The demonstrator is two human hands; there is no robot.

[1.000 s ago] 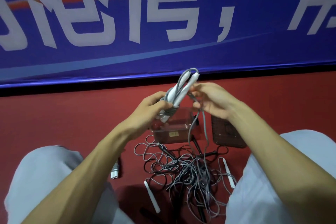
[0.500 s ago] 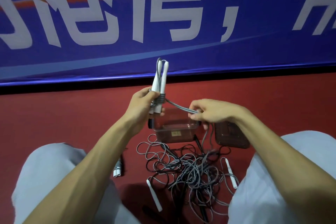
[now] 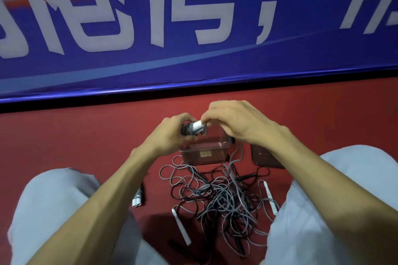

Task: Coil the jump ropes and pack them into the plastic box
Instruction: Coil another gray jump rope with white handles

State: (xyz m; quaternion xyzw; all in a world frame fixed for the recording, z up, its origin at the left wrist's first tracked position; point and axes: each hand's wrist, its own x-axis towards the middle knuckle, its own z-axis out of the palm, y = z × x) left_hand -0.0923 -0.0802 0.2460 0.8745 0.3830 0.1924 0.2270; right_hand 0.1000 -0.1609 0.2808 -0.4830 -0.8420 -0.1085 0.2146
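Note:
My left hand (image 3: 170, 133) grips a jump rope's white handles (image 3: 197, 127), held level with grey rope wound around them. Right beside it, my right hand (image 3: 234, 122) pinches the grey rope at the handle ends. From there the rope (image 3: 235, 155) hangs down past the clear plastic box (image 3: 204, 155), which stands open on the red floor just under both hands. A tangled heap of grey and black ropes (image 3: 217, 198) with loose white handles (image 3: 181, 227) lies between my knees.
The box lid (image 3: 263, 158) lies on the floor to the right of the box. A coiled rope with white handle ends (image 3: 137, 199) rests by my left knee. A blue banner wall (image 3: 193, 49) stands just behind the box. My knees flank the heap.
The handles have gone from upright to level and lower, just above the box. My right hand has come from the right side up against the handles, taking the rope around them.

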